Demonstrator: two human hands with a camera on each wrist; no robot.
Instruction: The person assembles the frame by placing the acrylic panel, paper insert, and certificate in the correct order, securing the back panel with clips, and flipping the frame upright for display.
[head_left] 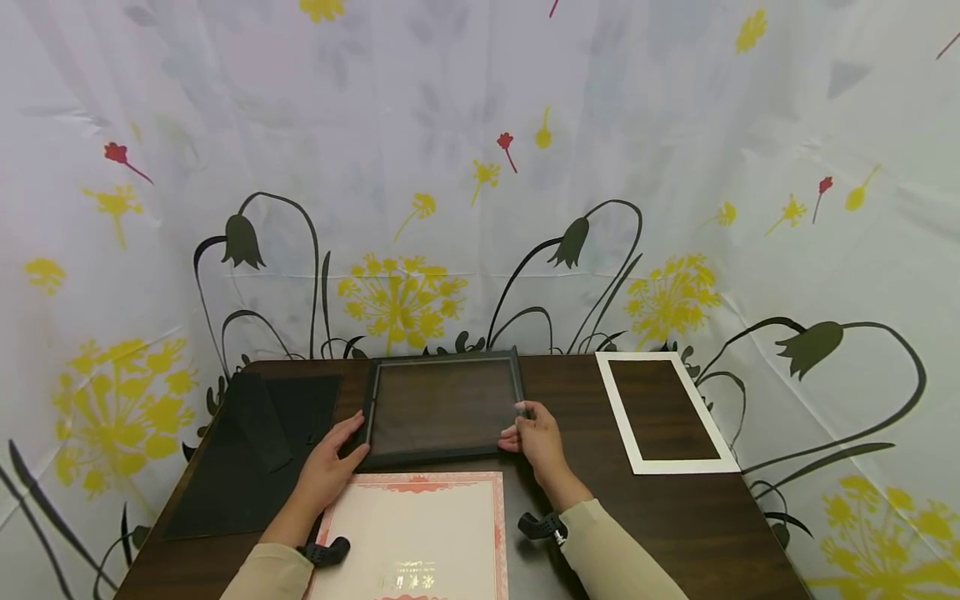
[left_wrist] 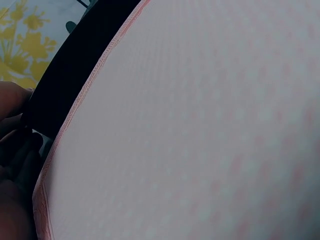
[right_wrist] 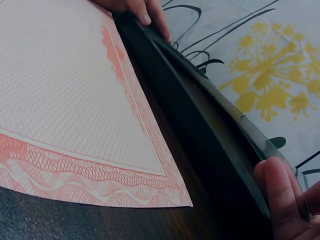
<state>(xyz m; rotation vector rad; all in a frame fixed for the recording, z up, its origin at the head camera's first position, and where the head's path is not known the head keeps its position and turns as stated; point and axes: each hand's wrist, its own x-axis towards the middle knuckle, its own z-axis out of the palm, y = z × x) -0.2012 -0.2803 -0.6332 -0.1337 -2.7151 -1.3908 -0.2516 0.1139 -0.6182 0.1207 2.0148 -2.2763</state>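
Note:
A black picture frame [head_left: 444,454] lies at the back middle of the table. My left hand [head_left: 330,462] rests at its near left corner, fingers fairly straight along the side and thumb by the near edge. At the frame's right side, my right hand [head_left: 542,442] pinches the edge of a thin clear sheet [right_wrist: 270,145], which is tilted up out of the frame in the right wrist view. Closer to me lies a certificate [head_left: 427,525] with a pink patterned border, just in front of the frame. It fills most of the left wrist view.
On the left lies a black backing board [head_left: 206,467] with a stand strip [head_left: 258,425]. A white mat border [head_left: 630,433] sits at the right of the dark wooden table [head_left: 592,483]. Flowered cloth [head_left: 450,167] hangs behind the table.

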